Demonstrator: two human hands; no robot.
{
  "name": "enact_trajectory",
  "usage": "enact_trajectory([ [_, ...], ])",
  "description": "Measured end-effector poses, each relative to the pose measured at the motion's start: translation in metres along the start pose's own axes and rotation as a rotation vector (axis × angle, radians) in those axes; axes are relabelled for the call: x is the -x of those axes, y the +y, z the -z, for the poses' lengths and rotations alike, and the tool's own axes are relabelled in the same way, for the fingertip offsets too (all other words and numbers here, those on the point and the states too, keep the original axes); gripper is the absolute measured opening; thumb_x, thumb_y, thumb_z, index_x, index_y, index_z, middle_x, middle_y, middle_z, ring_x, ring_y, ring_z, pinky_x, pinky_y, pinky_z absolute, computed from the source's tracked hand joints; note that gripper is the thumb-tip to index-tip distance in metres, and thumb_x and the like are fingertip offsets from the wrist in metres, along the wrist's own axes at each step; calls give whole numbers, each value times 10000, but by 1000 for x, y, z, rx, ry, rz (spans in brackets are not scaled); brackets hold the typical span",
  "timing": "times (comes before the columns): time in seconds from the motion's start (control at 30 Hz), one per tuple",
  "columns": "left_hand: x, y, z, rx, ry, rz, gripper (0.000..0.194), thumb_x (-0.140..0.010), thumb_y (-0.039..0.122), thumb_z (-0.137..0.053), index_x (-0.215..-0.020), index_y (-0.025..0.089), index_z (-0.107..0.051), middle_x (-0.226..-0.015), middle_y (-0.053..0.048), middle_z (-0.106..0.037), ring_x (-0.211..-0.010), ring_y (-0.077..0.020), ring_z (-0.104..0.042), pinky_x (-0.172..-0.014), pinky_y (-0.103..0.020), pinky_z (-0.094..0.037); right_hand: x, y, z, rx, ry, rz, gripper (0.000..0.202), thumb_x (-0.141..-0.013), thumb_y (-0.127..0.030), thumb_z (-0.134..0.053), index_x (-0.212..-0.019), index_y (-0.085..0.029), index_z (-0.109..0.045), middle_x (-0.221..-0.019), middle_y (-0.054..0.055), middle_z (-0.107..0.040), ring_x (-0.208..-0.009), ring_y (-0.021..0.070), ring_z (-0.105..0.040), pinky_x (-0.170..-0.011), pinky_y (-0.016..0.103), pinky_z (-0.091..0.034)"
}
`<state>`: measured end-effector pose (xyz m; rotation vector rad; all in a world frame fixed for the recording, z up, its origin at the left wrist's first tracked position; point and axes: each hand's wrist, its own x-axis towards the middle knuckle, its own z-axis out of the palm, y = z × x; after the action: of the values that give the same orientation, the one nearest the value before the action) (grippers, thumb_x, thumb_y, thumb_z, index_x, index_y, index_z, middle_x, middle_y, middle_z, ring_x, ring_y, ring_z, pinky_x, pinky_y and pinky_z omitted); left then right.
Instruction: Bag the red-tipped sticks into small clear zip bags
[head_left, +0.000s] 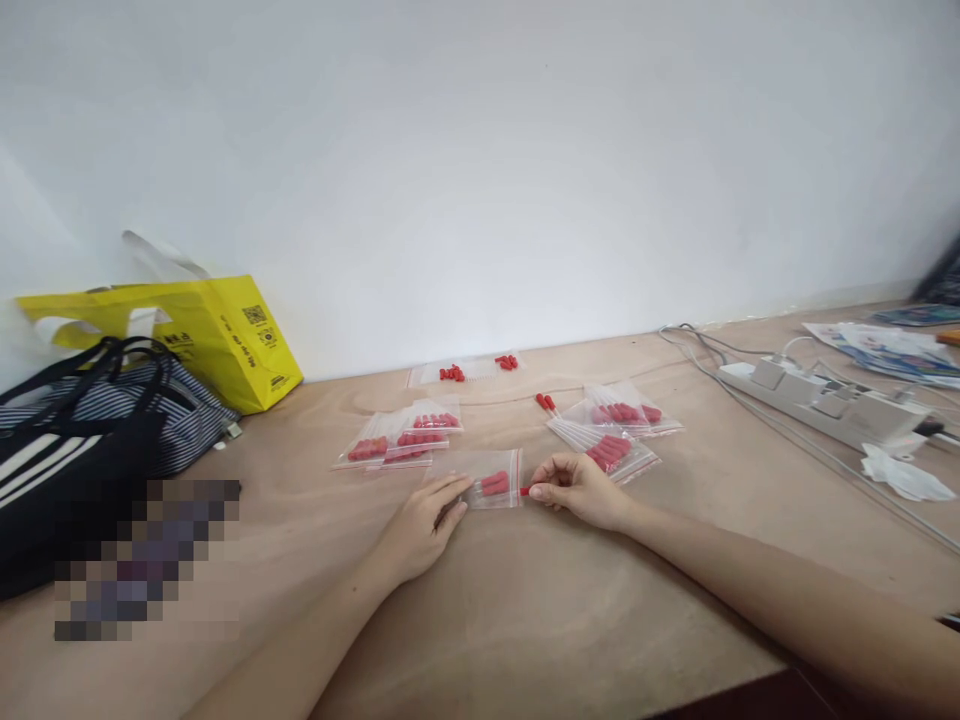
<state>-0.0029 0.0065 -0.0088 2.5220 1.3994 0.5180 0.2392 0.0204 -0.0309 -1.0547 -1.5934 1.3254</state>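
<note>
A small clear zip bag (487,477) with red capsule-shaped pieces lies flat on the wooden table (525,620). My left hand (424,525) presses its fingertips on the bag's left end. My right hand (577,488) pinches one red piece (525,491) at the bag's right opening. Filled bags lie in a stack to the left (401,438) and another to the right (615,425). Loose red pieces (546,402) sit behind them.
More red pieces (452,373) lie on a bag near the white wall. A yellow bag (217,335) and a dark striped bag (82,440) stand at the left. A white power strip (817,400) with cables and papers (892,345) occupy the right.
</note>
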Motion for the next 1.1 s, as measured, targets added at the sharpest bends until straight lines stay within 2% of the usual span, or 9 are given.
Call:
enact_trajectory([
  [0.17, 0, 1, 0, 1, 14, -2, 344, -831, 281, -379, -1141, 190, -499, -1175, -29, -538, -1121, -176, -448, -956, -337, -354, -20, -6, 1, -67, -302, -15, 340, -591, -379, -663, -817, -141, -574, -609, -14, -589, -543, 79, -549, -550, 219, -440],
  [0.33, 1, 3, 1, -4, 18, 26, 343, -821, 294, -398, -1124, 181, -512, -1160, -38, -549, -1104, -186, -466, -962, -352, -346, -32, -8, -2, 48, -329, -38, 292, -575, -338, -676, -747, -139, -551, -574, -40, -560, -379, 33, -451, -381, 168, -368],
  [0.53, 0, 1, 3, 4, 22, 43, 356, -823, 333, -393, -1126, 185, -509, -1172, -46, -538, -1098, -189, -469, -950, -348, -357, -27, -5, -13, 145, -192, 18, 174, -582, -245, -652, -648, -143, -528, -529, -44, -527, -431, 46, -447, -411, 164, -374],
  [0.77, -2, -7, 3, -42, 109, 120, 354, -841, 335, -353, -1060, 145, -556, -1132, -85, -544, -1074, -216, -473, -927, -364, -369, -27, -3, -25, 432, 128, 140, 97, -636, -207, -563, -576, -160, -501, -502, -43, -492, -453, 59, -426, -426, 169, -321],
  [0.83, -1, -9, 2, -47, 97, 92, 345, -836, 342, -369, -1064, 162, -552, -1119, -72, -552, -1067, -212, -476, -928, -361, -367, -28, -4, -22, 471, 96, 136, 73, -655, -209, -544, -607, -160, -519, -508, -39, -505, -448, 60, -434, -424, 168, -322],
  [0.93, 0, -10, 2, -42, 73, 75, 344, -833, 353, -375, -1083, 183, -540, -1149, -62, -533, -1081, -209, -466, -934, -362, -362, -36, -9, -8, 493, -76, 62, 69, -681, -202, -513, -683, -160, -568, -543, -28, -560, -456, 68, -487, -439, 166, -358],
  [0.97, 1, -11, 1, -40, 67, 80, 347, -832, 357, -377, -1088, 185, -536, -1163, -62, -524, -1088, -210, -461, -936, -364, -361, -41, -12, 0, 535, -57, 27, 79, -680, -196, -512, -699, -163, -581, -576, -20, -587, -487, 74, -516, -460, 165, -375],
  [1.0, 1, -11, 1, -38, 62, 86, 352, -830, 361, -380, -1094, 186, -533, -1178, -64, -514, -1099, -212, -453, -940, -365, -358, -49, -15, 9, 591, 8, -1, 90, -678, -188, -512, -710, -164, -593, -628, -8, -613, -540, 82, -544, -495, 165, -393],
  [1.1, 2, -12, 1, -32, 43, 113, 374, -820, 374, -394, -1123, 188, -513, -1223, -64, -480, -1145, -217, -412, -960, -367, -338, -76, -22, 37, 749, 353, -95, 120, -675, -178, -506, -748, -158, -599, -810, 51, -641, -754, 133, -577, -632, 198, -414],
])
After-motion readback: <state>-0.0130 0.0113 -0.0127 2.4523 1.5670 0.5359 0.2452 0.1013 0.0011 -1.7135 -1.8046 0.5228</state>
